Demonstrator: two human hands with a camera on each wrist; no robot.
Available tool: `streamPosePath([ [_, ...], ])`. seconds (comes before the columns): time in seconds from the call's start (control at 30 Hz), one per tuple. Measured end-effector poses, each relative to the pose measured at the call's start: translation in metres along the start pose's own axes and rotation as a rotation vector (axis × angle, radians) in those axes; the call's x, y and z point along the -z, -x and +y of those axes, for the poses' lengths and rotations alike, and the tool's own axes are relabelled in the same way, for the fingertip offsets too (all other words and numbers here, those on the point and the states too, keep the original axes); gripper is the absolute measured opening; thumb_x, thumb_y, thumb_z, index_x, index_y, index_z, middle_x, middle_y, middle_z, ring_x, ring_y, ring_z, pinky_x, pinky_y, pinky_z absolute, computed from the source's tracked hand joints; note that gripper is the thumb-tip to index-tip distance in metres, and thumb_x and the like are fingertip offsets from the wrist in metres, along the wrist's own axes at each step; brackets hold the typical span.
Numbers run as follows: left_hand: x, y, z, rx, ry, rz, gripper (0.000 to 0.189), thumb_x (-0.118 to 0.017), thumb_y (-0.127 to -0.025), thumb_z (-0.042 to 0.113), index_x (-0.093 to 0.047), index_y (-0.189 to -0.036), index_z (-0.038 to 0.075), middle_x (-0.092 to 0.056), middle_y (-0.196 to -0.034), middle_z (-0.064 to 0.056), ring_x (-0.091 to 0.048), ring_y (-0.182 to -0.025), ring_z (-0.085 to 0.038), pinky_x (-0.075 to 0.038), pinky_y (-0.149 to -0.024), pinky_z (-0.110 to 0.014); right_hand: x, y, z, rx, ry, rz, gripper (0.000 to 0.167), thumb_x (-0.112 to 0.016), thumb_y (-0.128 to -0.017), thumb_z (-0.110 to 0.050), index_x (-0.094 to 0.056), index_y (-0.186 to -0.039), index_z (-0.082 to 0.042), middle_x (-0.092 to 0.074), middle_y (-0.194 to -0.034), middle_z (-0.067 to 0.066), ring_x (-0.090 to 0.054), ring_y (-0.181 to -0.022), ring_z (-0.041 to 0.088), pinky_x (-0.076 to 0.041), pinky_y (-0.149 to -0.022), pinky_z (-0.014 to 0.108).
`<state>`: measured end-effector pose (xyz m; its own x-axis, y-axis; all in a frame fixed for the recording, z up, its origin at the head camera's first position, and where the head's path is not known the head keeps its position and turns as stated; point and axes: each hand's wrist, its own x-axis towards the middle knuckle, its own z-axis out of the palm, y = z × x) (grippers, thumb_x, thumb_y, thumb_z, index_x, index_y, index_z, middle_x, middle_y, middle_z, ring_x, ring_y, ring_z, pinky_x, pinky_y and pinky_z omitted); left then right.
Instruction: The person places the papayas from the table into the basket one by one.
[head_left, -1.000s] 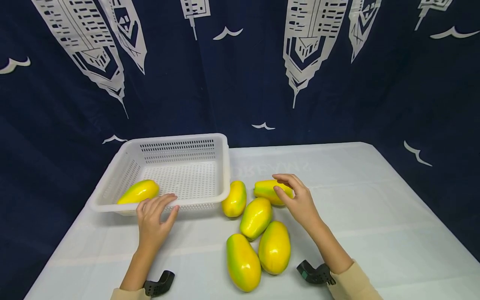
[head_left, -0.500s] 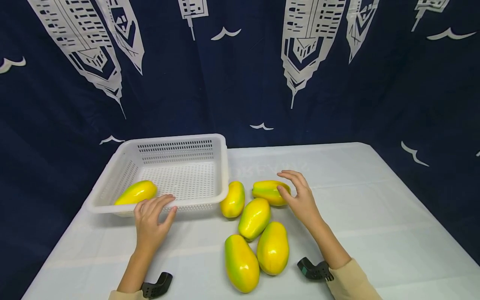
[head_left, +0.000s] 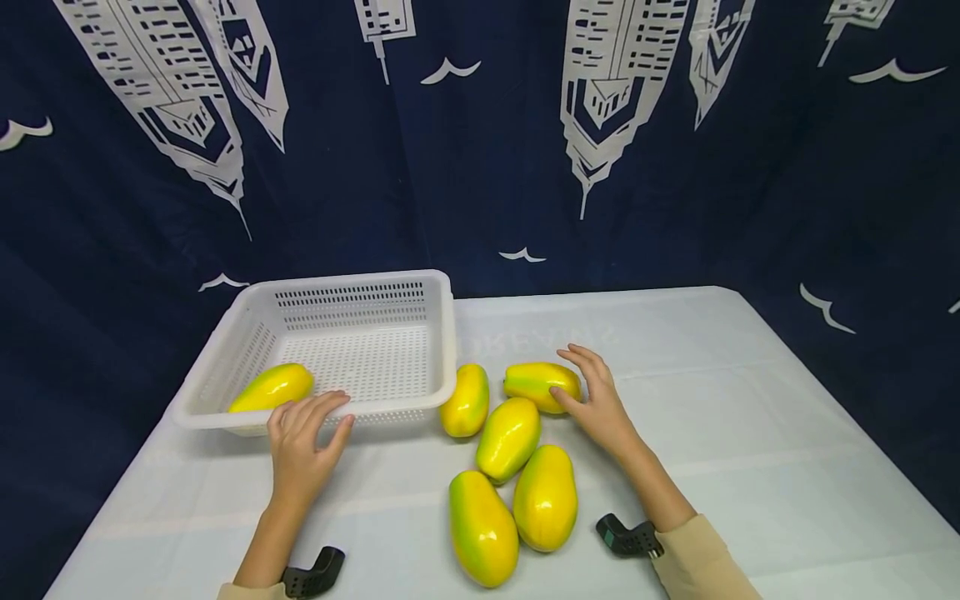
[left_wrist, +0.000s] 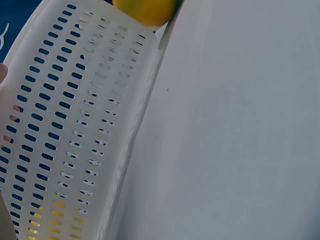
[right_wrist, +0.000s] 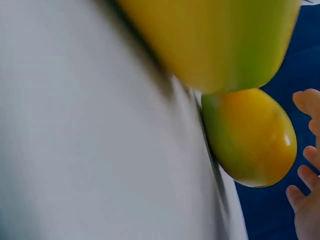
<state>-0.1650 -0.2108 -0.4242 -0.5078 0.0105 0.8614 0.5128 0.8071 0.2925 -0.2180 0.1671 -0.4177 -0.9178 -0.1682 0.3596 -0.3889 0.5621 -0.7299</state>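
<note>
In the head view, your left hand (head_left: 302, 446) grips the near edge of the white basket (head_left: 408, 406), fingers hooked over the rim and thumb outside. Your right hand (head_left: 602, 408) grasps nothing; its fingers are loosely bent and parted at the right end of the far-right fruit (head_left: 531, 380). Your thumb tip overlaps that fruit, but whether it touches cannot be told. The basket fruit (head_left: 272, 387) lies inside, near left. On the white table (head_left: 750, 433) with the far-right fruit are the side fruit (head_left: 467, 400) by the basket's right wall, the middle fruit (head_left: 508, 437), the near-right fruit (head_left: 546, 500) and the near-left fruit (head_left: 483, 529). A dark blue cloth (head_left: 480, 183) hangs at the far side.

In the left wrist view, you see the basket's slotted outer wall, with bits of your fingers through some slots and yellow through others.

In the right wrist view, one fruit looms large, another sits beyond it, and your fingers show at the right edge, spread and apart from both.
</note>
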Motion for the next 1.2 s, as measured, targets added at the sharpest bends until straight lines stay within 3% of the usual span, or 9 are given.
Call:
streamPosePath([
  [0.33,0.001,0.001,0.001,0.007,0.003,-0.008,0.040,-0.049,-0.089,0.044,-0.068,-0.094,0.009,-0.068,-0.097,-0.010,-0.055,-0.093,-0.025,-0.025,-0.092,-0.041,-0.009,0.003,0.020,-0.042,-0.117,-0.067,0.064,-0.063,-0.084,-0.021,-0.031,-0.139,-0.013,-0.017,-0.147,0.016,-0.018,-0.136,0.039,-0.021,-0.105,0.059],
  [0.53,-0.001,-0.001,0.000,0.000,0.001,-0.002,0.040,-0.049,-0.089,0.043,-0.068,-0.094,0.008,-0.068,-0.097,-0.010,-0.055,-0.093,-0.025,-0.026,-0.090,-0.046,-0.012,0.004,0.025,-0.107,-0.241,-0.088,0.061,-0.061,-0.086,-0.018,-0.030,-0.139,-0.014,-0.018,-0.145,0.017,-0.027,-0.131,0.035,-0.024,-0.105,0.056],
  [0.67,-0.002,-0.001,0.000,-0.001,0.003,-0.003,0.040,-0.048,-0.089,0.044,-0.068,-0.094,0.009,-0.068,-0.097,-0.010,-0.055,-0.093,-0.025,-0.025,-0.090,-0.046,-0.009,0.007,0.018,-0.158,-0.308,-0.108,0.060,-0.059,-0.087,-0.013,-0.028,-0.139,-0.010,-0.021,-0.140,0.020,-0.035,-0.123,0.034,-0.030,-0.103,0.054],
  [0.8,-0.001,0.000,0.001,-0.001,0.001,-0.009,0.040,-0.048,-0.090,0.043,-0.068,-0.094,0.009,-0.068,-0.097,-0.010,-0.055,-0.093,-0.025,-0.025,-0.090,-0.045,-0.003,0.011,0.000,-0.183,-0.297,-0.118,0.060,-0.057,-0.088,-0.012,-0.027,-0.139,-0.005,-0.023,-0.139,0.023,-0.039,-0.119,0.036,-0.036,-0.098,0.051],
  [1.03,-0.002,0.001,0.000,-0.004,0.004,-0.004,0.039,-0.049,-0.089,0.042,-0.068,-0.095,0.009,-0.068,-0.097,-0.009,-0.055,-0.093,-0.025,-0.026,-0.090,-0.045,-0.001,0.011,-0.002,-0.192,-0.308,-0.121,0.059,-0.058,-0.088,-0.012,-0.027,-0.138,-0.005,-0.038,-0.133,0.020,-0.047,-0.102,0.009,-0.041,-0.081,0.013],
  [1.2,-0.001,0.000,0.000,-0.010,-0.004,0.004,0.039,-0.049,-0.089,0.043,-0.068,-0.094,0.008,-0.069,-0.097,-0.009,-0.056,-0.092,-0.025,-0.026,-0.090,-0.045,-0.001,0.010,-0.003,-0.208,-0.324,-0.128,0.060,-0.058,-0.088,-0.013,-0.026,-0.138,-0.004,-0.039,-0.133,0.022,-0.048,-0.109,0.026,-0.042,-0.080,0.013],
])
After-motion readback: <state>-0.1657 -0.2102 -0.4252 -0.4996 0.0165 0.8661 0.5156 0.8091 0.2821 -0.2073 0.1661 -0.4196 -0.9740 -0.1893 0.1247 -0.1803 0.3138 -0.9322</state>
